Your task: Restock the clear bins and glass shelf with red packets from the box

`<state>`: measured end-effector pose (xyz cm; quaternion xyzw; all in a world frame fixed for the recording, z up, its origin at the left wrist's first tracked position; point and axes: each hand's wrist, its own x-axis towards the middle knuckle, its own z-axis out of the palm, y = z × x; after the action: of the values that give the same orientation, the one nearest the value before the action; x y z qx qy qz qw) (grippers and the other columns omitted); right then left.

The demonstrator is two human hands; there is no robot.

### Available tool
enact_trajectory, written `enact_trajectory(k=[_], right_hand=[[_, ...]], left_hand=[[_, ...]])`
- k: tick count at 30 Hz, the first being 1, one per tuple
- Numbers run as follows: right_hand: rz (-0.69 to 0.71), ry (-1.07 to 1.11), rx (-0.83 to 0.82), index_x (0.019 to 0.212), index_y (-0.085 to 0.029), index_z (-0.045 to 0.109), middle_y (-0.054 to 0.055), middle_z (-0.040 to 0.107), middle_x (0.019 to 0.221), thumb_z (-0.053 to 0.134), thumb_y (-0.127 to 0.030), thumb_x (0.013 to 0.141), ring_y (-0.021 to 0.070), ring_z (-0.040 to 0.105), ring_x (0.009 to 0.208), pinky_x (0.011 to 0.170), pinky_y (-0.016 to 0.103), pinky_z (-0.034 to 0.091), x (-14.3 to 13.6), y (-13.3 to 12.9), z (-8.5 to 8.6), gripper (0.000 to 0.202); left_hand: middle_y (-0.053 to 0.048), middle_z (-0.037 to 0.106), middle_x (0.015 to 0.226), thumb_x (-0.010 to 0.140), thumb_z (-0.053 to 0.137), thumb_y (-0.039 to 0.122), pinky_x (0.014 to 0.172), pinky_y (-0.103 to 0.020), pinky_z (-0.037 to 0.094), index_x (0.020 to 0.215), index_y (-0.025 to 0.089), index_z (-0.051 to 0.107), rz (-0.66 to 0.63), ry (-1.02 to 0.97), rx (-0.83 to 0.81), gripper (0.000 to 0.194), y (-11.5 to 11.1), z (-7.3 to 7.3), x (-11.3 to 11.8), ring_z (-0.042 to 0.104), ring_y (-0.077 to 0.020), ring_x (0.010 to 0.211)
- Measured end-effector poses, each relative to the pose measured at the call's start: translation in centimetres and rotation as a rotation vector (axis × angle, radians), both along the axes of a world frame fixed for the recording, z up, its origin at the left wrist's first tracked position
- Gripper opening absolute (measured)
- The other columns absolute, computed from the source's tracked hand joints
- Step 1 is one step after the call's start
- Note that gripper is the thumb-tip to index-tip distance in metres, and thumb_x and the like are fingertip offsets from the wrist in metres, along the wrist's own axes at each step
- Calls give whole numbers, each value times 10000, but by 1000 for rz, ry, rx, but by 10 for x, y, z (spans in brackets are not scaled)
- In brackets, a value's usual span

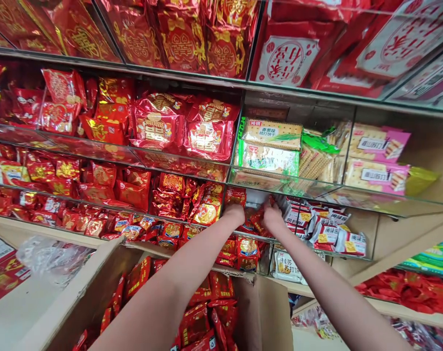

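Both hands reach into one compartment of the lower shelf. My left hand is at its left side, curled and closed against the red snack packets, with its fingertips hidden. A red packet shows just above that hand. At the right side, my right hand is closed on a shiny red snack packet, tilted between the two hands. A pale bare patch of the compartment shows behind them. Below my forearms, an open cardboard box contains many red packets with gold print.
Glass-fronted shelves hold red sweets packs to the left. Green-edged cracker packs sit above my hands, and white-and-red packs lie to the right. A glass strip runs just above my hands. Clear plastic wrap lies left of the box.
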<state>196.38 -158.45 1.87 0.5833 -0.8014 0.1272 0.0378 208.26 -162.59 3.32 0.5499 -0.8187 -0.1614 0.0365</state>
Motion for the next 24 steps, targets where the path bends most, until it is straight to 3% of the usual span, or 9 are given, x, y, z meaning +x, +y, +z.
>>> enact_trajectory(k=[5, 8, 10, 13, 15, 17, 20, 24], right_hand=[[211, -132, 29, 1085, -110, 482, 87, 604, 985, 614, -216, 698, 177, 574, 870, 753, 302, 440, -8, -2, 3, 422], [384, -186, -3, 1075, -158, 498, 47, 616, 994, 636, -180, 662, 148, 564, 891, 767, 231, 420, 0, -11, 6, 436], [466, -194, -29, 1081, -189, 504, 33, 605, 1021, 619, -154, 667, 149, 540, 936, 798, 227, 399, 13, -20, 5, 431], [503, -174, -79, 1072, -212, 525, 52, 549, 1098, 588, -126, 678, 189, 454, 1053, 877, 275, 339, 35, -33, 0, 408], [454, -159, -123, 1079, -204, 519, 92, 460, 1189, 577, -146, 688, 248, 338, 1151, 924, 350, 284, 44, -39, -5, 400], [374, -159, -154, 1143, -185, 458, 134, 343, 1273, 586, -197, 688, 297, 223, 1212, 941, 405, 249, 48, -45, -11, 473], [280, -182, -133, 1233, -152, 336, 164, 218, 1332, 587, -279, 693, 286, 227, 1225, 940, 367, 274, 49, -53, -19, 609], [227, -192, -61, 1259, -141, 285, 194, 157, 1359, 540, -351, 734, 258, 401, 1137, 877, 318, 353, 55, -61, -24, 621]], left_hand=[[-40, 596, 1019, 819, 419, 261, 850, -285, 412, 999, 214, 556, -188, 151, -125, 231, 60, 10, 46, 539, -159, 953], [6, 612, 997, 824, 377, 262, 866, -231, 396, 977, 256, 570, -363, 283, -245, 247, 92, 7, 100, 533, -122, 954], [-1, 623, 971, 828, 354, 276, 875, -248, 396, 970, 248, 575, -390, 360, -364, 264, 102, 3, 144, 535, -124, 943], [-9, 625, 964, 824, 341, 296, 888, -296, 395, 960, 253, 570, -184, 331, -506, 270, 106, -9, 215, 534, -147, 947], [-22, 610, 981, 814, 341, 315, 902, -308, 381, 940, 249, 570, -11, 240, -606, 270, 106, -20, 257, 513, -166, 987], [-59, 549, 1085, 799, 355, 367, 924, -339, 352, 1038, 219, 524, 188, 95, -661, 328, 108, -34, 289, 469, -202, 1049], [-81, 478, 1167, 788, 345, 428, 896, -375, 355, 1237, 221, 346, 377, -72, -572, 494, 111, -57, 312, 454, -242, 1064], [-92, 519, 1096, 789, 324, 438, 837, -370, 390, 1297, 226, 247, 439, -133, -482, 556, 108, -75, 313, 497, -259, 1005]])
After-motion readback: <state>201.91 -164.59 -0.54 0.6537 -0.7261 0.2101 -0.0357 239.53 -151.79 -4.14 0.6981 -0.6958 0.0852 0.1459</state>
